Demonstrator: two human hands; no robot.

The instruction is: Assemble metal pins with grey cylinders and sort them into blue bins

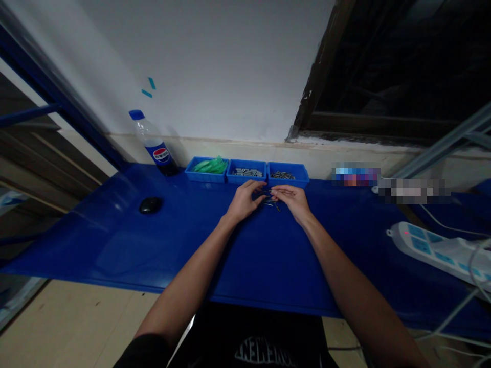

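Note:
Both my hands meet over the blue table (115, 240), just in front of three small blue trays. My left hand (244, 200) is closed in a pinch on a thin metal pin or screw. My right hand (293, 198) pinches the other end of the same small part. A few more thin metal pins (273, 205) lie on the table between and under the fingers. The left tray (207, 170) holds green plastic pieces, the middle tray (246, 171) small silver parts, the right tray (287, 175) dark screws.
A cola bottle (153, 144) with a blue cap stands at the back left near the wall. A black mouse-like object (150, 205) lies on the left. A white power strip (441, 250) with cables sits at the right edge.

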